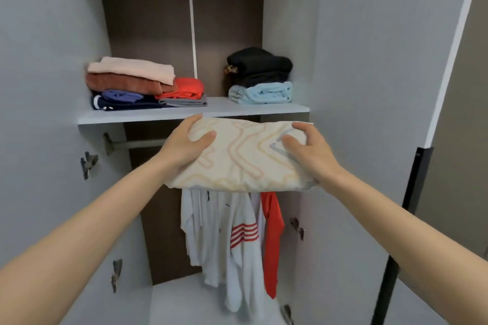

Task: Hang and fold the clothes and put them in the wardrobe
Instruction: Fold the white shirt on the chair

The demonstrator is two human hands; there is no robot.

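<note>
- The folded cloth (237, 155), cream with pale orange and blue lines, is held level just in front of and slightly below the shelf's (219, 109) front edge; it is gripped at both ends.
- The left hand (190, 142) is clamped on the cloth's left end; the thumb is laid across the top and the fingers are curled over the far edge.
- The right hand (309, 150) is clamped on the right end; the fingers are slightly spread and bent over the far corner, with the thumb pressed on top.
- On the shelf's left part a pile is stacked: a pink towel (132, 68) on a rust towel (118, 83), with blue and navy pieces beneath; a red garment (188, 87) on grey cloth is set just beside it.
- On the shelf's right part black clothes (258, 60) are piled on a light blue towel (261, 92); the middle of the shelf between the piles is left bare.
- Under the shelf a rail (142, 143) is fixed; its right part is hidden behind the cloth.
- Below the shelf white garments (211, 232) are hung, one with red stripes, beside a red shirt (272, 232); a small dark mark on one white garment is too small to be read.
</note>
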